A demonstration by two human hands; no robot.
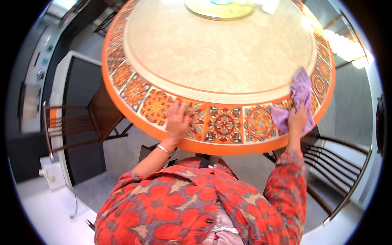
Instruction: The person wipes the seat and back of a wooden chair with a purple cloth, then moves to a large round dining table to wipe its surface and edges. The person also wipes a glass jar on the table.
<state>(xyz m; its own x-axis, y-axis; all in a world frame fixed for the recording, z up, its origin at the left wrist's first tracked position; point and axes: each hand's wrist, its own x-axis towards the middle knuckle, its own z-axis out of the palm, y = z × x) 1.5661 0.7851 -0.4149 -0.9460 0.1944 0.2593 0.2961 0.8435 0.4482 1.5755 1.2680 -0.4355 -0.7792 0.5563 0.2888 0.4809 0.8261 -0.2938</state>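
Before me is a round table (220,58) with a pale, faintly patterned centre, a border of colourful medallion tiles and an orange rim. My left hand (177,121) rests on the tiled border at the near left, holding nothing, its fingers pointing away from me. On the near right border lies a crumpled purple cloth (301,87). My right hand (297,119) presses on the cloth, which spreads out to both sides of it and reaches up over the pale centre's edge.
A round glass turntable (220,10) stands at the table's far side, with a bright white object (271,5) beside it. Dark wooden chairs stand at the left (98,118) and right (335,162). A white box (53,176) sits by the left wall.
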